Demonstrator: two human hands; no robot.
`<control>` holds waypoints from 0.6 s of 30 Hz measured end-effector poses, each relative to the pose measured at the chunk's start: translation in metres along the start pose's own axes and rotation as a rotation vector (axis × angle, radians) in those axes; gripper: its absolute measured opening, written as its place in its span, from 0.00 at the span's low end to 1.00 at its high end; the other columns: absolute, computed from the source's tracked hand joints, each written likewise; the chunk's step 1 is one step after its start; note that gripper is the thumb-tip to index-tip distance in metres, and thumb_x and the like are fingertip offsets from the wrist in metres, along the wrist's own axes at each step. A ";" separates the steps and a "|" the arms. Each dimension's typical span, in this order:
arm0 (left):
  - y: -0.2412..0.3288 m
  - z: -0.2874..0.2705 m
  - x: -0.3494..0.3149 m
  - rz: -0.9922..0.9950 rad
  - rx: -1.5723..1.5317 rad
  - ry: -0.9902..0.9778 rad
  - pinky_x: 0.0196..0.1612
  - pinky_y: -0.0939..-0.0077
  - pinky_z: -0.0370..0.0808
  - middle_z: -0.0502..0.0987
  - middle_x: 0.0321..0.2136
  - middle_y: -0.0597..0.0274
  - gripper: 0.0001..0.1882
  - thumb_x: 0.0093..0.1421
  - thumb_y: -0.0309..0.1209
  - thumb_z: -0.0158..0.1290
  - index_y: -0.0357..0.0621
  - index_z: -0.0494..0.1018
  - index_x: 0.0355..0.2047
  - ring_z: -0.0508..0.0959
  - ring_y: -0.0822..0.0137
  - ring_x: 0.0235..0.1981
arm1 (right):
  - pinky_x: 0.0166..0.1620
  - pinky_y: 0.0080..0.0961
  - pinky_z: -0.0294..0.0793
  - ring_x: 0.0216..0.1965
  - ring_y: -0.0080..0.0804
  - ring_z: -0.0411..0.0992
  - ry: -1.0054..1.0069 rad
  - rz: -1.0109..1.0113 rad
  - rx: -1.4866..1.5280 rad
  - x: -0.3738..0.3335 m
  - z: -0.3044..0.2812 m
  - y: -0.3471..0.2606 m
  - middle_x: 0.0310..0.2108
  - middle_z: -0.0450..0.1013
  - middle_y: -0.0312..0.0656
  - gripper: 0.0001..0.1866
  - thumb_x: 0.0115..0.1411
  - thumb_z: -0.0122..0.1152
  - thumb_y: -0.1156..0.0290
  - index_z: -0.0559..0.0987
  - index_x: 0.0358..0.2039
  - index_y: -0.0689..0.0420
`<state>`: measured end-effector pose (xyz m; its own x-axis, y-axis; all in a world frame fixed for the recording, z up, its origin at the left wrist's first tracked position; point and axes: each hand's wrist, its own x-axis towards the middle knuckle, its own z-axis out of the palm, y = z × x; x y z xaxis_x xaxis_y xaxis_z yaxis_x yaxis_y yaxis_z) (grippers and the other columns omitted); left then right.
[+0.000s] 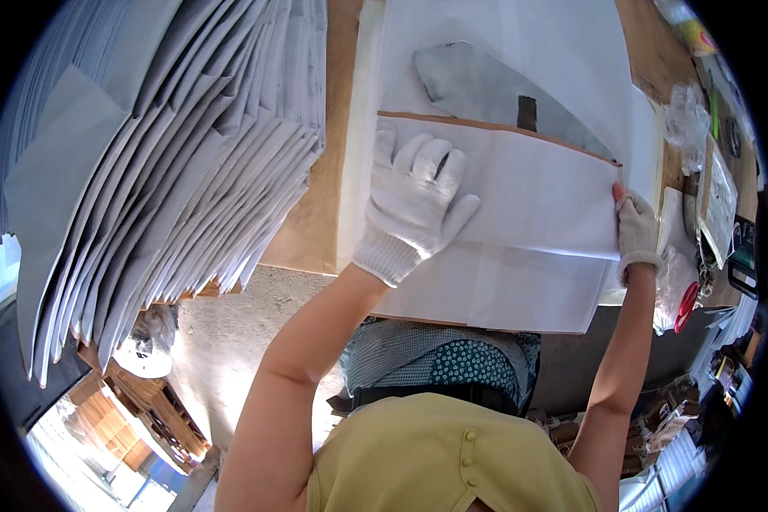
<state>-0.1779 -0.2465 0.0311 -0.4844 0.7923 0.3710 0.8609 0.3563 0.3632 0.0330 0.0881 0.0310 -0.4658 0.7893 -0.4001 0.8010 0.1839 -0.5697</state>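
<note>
A large white paper sheet (520, 200) with a thin brown edge lies across the work table, folded over toward me. My left hand (414, 196), in a white knitted glove, rests flat on its left part with the fingers spread. At the sheet's right edge my right hand (637, 226) grips the paper, its glove leaving a fingertip bare. Beyond the fold lies a flat grey angular piece (478, 81) with a small dark rectangle on it, partly covered by the sheet. Under these is more white paper (563, 43).
A tall pile of folded white-grey paper (196, 162) stands on the left, overhanging the wooden table (303, 230). To the right are crumpled clear plastic (687, 115), a red loop handle (686, 307) and a dark green tool (742, 260). Wooden crates (145, 392) sit on the floor at lower left.
</note>
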 end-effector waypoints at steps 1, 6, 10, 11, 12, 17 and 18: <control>0.000 -0.001 0.001 -0.001 -0.010 -0.012 0.66 0.35 0.59 0.69 0.49 0.56 0.29 0.53 0.41 0.66 0.43 0.70 0.52 0.72 0.50 0.53 | 0.47 0.23 0.73 0.39 0.23 0.75 0.048 -0.051 -0.013 -0.008 0.003 -0.001 0.33 0.80 0.37 0.30 0.69 0.62 0.44 0.86 0.45 0.64; 0.001 0.003 0.000 -0.020 0.030 -0.002 0.66 0.35 0.58 0.70 0.48 0.55 0.27 0.55 0.41 0.64 0.43 0.71 0.51 0.71 0.50 0.54 | 0.55 0.30 0.73 0.49 0.37 0.77 0.272 -0.297 -0.401 -0.032 0.014 -0.029 0.41 0.80 0.45 0.25 0.68 0.62 0.53 0.82 0.51 0.63; 0.015 0.005 0.014 -0.106 0.155 -0.132 0.68 0.37 0.57 0.71 0.50 0.54 0.25 0.57 0.41 0.62 0.44 0.72 0.51 0.70 0.49 0.56 | 0.64 0.39 0.68 0.62 0.45 0.69 0.513 -0.832 -0.584 -0.064 0.096 -0.088 0.55 0.75 0.48 0.23 0.65 0.62 0.60 0.79 0.57 0.57; 0.014 0.010 0.013 -0.085 0.148 -0.117 0.68 0.36 0.56 0.71 0.50 0.55 0.24 0.57 0.41 0.62 0.45 0.73 0.50 0.70 0.50 0.56 | 0.66 0.42 0.67 0.65 0.46 0.67 0.438 -0.872 -0.521 -0.076 0.130 -0.103 0.58 0.73 0.48 0.23 0.65 0.61 0.60 0.78 0.58 0.55; 0.006 0.012 0.004 -0.076 0.148 -0.103 0.68 0.36 0.56 0.71 0.50 0.56 0.23 0.57 0.42 0.62 0.46 0.73 0.50 0.70 0.51 0.56 | 0.68 0.44 0.65 0.67 0.47 0.64 0.343 -0.944 -0.429 -0.092 0.153 -0.117 0.62 0.71 0.49 0.23 0.64 0.61 0.61 0.78 0.59 0.53; 0.014 0.013 0.008 -0.062 0.200 -0.078 0.69 0.37 0.55 0.72 0.50 0.55 0.22 0.58 0.42 0.61 0.46 0.74 0.49 0.70 0.50 0.57 | 0.67 0.47 0.64 0.66 0.51 0.66 0.335 -0.897 -0.227 -0.082 0.120 -0.098 0.59 0.72 0.50 0.26 0.58 0.63 0.64 0.77 0.58 0.55; 0.014 0.011 0.008 -0.067 0.211 -0.091 0.69 0.37 0.56 0.72 0.50 0.54 0.21 0.58 0.41 0.61 0.46 0.74 0.49 0.70 0.49 0.56 | 0.68 0.47 0.64 0.66 0.51 0.66 0.385 -0.889 -0.260 -0.071 0.103 -0.078 0.59 0.72 0.50 0.26 0.59 0.63 0.64 0.77 0.58 0.55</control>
<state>-0.1678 -0.2297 0.0301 -0.5340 0.8011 0.2703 0.8452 0.4978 0.1947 -0.0355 -0.0425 0.0296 -0.8185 0.4302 0.3809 0.2996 0.8852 -0.3559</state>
